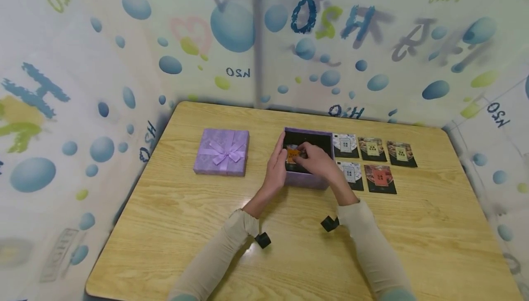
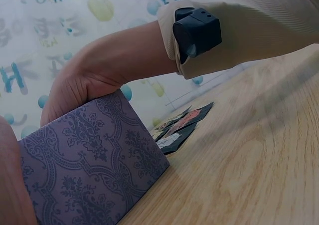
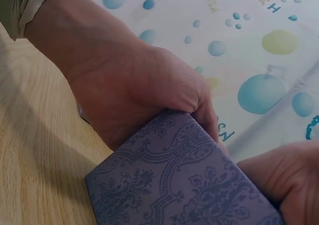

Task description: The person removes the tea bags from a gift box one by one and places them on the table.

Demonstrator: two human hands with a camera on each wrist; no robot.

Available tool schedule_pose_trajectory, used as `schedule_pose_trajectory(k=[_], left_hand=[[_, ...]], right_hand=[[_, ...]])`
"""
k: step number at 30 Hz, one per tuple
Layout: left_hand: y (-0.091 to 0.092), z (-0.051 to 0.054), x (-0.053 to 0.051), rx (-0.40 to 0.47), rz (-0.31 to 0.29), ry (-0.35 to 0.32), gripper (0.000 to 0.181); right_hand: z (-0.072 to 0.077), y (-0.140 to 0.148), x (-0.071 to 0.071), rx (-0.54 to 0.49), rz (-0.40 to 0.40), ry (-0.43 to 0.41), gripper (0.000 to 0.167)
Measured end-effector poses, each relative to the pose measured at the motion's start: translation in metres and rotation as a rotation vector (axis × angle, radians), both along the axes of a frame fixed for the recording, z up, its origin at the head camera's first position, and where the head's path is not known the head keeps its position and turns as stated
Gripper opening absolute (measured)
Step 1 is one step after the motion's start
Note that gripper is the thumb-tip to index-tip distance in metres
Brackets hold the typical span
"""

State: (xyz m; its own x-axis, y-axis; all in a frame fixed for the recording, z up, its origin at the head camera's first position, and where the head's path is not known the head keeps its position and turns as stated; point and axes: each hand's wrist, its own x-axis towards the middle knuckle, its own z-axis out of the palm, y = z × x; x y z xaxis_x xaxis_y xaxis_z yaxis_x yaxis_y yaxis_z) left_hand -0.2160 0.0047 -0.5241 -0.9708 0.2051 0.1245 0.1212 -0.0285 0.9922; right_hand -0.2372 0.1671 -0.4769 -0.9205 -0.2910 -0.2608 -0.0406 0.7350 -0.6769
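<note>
A purple patterned box (image 1: 307,181) with a dark inside stands uncovered on the table. My left hand (image 1: 276,168) rests along its left wall with the fingers straight. Over the right side of the box, my right hand (image 1: 320,159) reaches in and pinches a small packet with an orange label (image 1: 292,155), near the left inner wall. In both wrist views the box wall (image 2: 94,160) hides the right fingertips and the packet. Just right of the box lie several flat dark packets, among them a red-labelled packet (image 1: 380,179) and a white-labelled packet (image 1: 346,146).
The box's purple lid (image 1: 221,152), tied with a lilac ribbon bow, lies left of the box. Everything is on a light wooden table (image 1: 297,255). Walls printed with blue bubbles and letters (image 1: 231,25) stand close behind the table and at its sides.
</note>
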Motion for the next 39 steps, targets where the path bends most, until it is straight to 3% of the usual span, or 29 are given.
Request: schedule_pose_trajectory(k=[6, 10, 14, 24, 26, 27, 33, 39], left_hand=[[0.001, -0.003, -0.001, 0.008, 0.015, 0.001, 0.054], [0.001, -0.003, 0.000, 0.005, 0.023, -0.004, 0.054], [0.000, -0.003, -0.001, 0.009, 0.025, -0.003, 0.054], [-0.002, 0.004, -0.001, 0.004, -0.003, -0.001, 0.054], [0.000, 0.004, 0.000, 0.008, 0.012, 0.008, 0.054], [0.001, -0.001, -0.002, 0.006, 0.019, 0.011, 0.053], [0.002, -0.002, -0.001, -0.003, 0.035, 0.003, 0.055], [0.002, -0.002, -0.001, -0.008, 0.034, 0.011, 0.055]], right_hand=[[-0.001, 0.002, -0.001, -0.118, -0.086, 0.036, 0.040], [0.001, 0.000, -0.002, -0.155, -0.092, 0.004, 0.057], [0.002, -0.003, -0.007, -0.130, -0.071, -0.016, 0.073], [0.000, -0.006, -0.017, -0.063, -0.173, -0.010, 0.051], [0.003, -0.006, -0.016, -0.061, -0.171, 0.002, 0.049], [0.004, -0.006, -0.016, -0.060, -0.168, 0.009, 0.049], [0.006, -0.004, -0.013, -0.058, -0.138, 0.039, 0.055], [0.010, 0.003, -0.005, -0.082, -0.109, 0.139, 0.047]])
